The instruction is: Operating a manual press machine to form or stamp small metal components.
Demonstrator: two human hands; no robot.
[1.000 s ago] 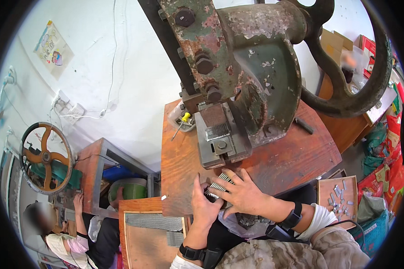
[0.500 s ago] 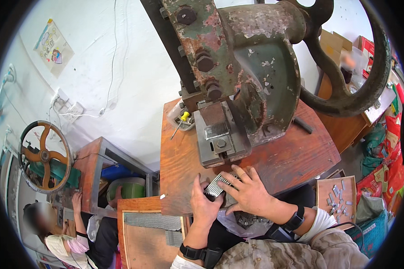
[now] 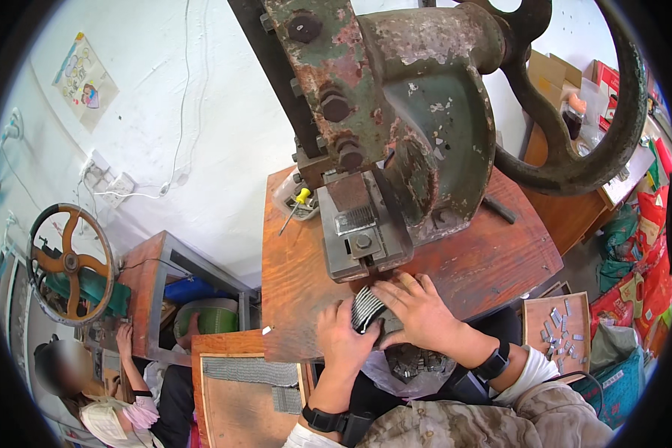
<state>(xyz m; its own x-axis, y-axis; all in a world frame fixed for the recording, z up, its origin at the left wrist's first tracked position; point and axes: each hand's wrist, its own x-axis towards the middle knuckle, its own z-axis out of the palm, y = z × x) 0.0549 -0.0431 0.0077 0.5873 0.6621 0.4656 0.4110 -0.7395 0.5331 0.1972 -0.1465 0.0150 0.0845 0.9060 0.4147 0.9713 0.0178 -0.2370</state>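
Observation:
A row of small ribbed metal pieces (image 3: pixel 366 309) is held between my two hands at the front edge of the wooden bench, just below the press's steel die block (image 3: pixel 360 237). My left hand (image 3: pixel 345 334) grips the row from the left, thumb and fingers closed on it. My right hand (image 3: pixel 423 312) lies over its right end, fingers bent against it. Fingers partly cover the row. Beneath my hands a clear plastic bag (image 3: pixel 403 382) with many loose metal pieces rests at my lap.
A large green hand press (image 3: pixel 440 134) with a heavy wheel (image 3: pixel 567 160) stands on the bench (image 3: pixel 299 299). A yellow screwdriver (image 3: pixel 301 197) leans in a plastic tub. Trays (image 3: pixel 243 403) (image 3: pixel 530 328) with metal pieces flank me. Another person (image 3: pixel 116 414) works at left.
The row of metal pieces has tilted more upright between my hands. My left fingers have closed further around it, and my right fingers have bent in more.

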